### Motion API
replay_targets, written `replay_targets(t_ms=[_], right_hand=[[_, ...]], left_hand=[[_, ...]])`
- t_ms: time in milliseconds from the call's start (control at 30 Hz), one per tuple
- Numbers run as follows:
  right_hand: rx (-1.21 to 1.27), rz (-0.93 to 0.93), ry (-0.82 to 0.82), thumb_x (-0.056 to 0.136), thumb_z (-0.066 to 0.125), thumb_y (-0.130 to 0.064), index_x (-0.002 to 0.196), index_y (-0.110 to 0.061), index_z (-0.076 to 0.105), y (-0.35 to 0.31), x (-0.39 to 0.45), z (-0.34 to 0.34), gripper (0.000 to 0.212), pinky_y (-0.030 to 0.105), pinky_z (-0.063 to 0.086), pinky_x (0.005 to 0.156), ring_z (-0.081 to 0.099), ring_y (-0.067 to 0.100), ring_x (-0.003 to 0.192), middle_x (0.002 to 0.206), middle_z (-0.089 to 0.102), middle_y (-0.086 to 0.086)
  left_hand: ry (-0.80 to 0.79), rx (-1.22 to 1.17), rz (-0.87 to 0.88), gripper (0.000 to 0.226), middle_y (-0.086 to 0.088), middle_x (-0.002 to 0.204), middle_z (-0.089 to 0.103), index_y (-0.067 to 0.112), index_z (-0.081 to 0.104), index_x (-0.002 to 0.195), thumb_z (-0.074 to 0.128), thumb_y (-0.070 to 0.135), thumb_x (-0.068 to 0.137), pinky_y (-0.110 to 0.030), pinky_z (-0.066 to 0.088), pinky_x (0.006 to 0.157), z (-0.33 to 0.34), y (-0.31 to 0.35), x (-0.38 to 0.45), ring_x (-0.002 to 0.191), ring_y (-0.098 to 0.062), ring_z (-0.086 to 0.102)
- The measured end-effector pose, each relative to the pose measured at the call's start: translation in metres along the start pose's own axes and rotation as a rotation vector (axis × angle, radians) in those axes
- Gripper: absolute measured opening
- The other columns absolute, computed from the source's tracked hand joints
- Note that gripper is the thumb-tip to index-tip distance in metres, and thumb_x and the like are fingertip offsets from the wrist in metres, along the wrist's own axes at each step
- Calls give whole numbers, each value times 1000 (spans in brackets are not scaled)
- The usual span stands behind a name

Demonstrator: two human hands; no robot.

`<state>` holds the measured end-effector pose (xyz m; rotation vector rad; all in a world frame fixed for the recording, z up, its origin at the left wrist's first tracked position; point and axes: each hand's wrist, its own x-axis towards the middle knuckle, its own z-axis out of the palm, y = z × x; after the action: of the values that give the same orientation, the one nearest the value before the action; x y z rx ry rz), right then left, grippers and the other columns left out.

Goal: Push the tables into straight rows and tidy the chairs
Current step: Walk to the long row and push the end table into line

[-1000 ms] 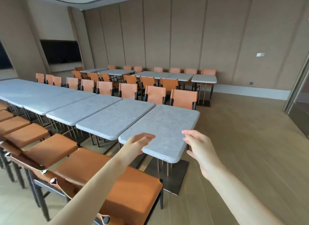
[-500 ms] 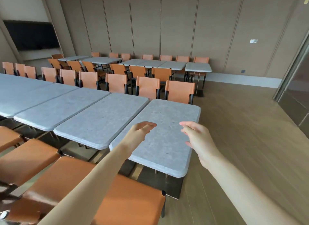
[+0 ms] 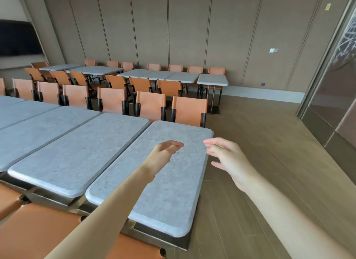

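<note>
The end desk (image 3: 165,174) sits at the right end of the near row, just beside its neighbour (image 3: 77,152). Both hands hover above it, holding nothing: left hand (image 3: 163,154) with fingers loosely curled, right hand (image 3: 229,158) with fingers spread. Judged step: reaching to grip its edges; next, push it flush. Chairs (image 3: 188,109) line the far side.

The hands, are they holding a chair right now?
No, the left hand and the right hand both hang in the air above the end table, with nothing gripped in either one.
</note>
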<state>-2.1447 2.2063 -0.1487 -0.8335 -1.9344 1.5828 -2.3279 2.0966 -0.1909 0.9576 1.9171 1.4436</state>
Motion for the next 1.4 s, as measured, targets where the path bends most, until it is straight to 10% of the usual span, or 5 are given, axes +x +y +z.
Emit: replay_targets(t_ms=[500, 1200, 1400], right_hand=[[-141, -139, -98, 96, 57, -12, 121, -27, 65, 31, 193, -174, 31, 38, 46, 109, 56, 3, 118, 118, 61, -19], [-214, -213, -443, 95, 60, -12, 128, -27, 61, 31, 527, -88, 36, 26, 34, 92, 47, 9, 132, 137, 56, -11], [-204, -215, -571, 92, 62, -11, 124, -26, 64, 32, 588, -50, 35, 26, 36, 91, 50, 11, 130, 126, 59, -13]], left_hand=[[197, -8, 56, 21, 23, 120, 63, 32, 70, 114, 51, 29, 105, -35, 40, 109, 132, 53, 171, 126, -6, 54], [545, 37, -71, 16, 18, 107, 68, 30, 70, 111, 59, 24, 100, -19, 43, 83, 48, 15, 421, 103, 7, 60], [607, 210, -134, 16, 13, 138, 57, 43, 68, 103, 70, 30, 94, -34, 42, 110, 24, -9, 446, 128, -9, 55]])
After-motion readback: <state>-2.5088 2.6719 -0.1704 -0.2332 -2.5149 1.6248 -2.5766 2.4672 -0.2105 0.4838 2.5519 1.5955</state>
